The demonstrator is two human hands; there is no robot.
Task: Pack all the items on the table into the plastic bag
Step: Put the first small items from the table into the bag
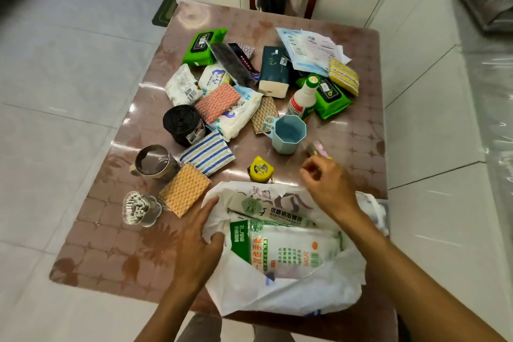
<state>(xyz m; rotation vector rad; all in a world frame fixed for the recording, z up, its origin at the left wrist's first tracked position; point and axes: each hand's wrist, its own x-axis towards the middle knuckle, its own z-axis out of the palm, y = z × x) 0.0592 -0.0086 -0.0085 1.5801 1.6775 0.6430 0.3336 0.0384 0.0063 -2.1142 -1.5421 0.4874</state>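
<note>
1. Leftmost, a jar of cotton swabs [140, 208] and a metal cup [155, 159] stand on the table [91, 244].
2. Left hand [198, 236] grips the plastic bag [277, 294] rim at the table's near edge.
3. Right hand [329, 186], fingers loosely curled, hovers over the bag holding nothing visible.
4. Blue mug [287, 133] stands beyond.
</note>
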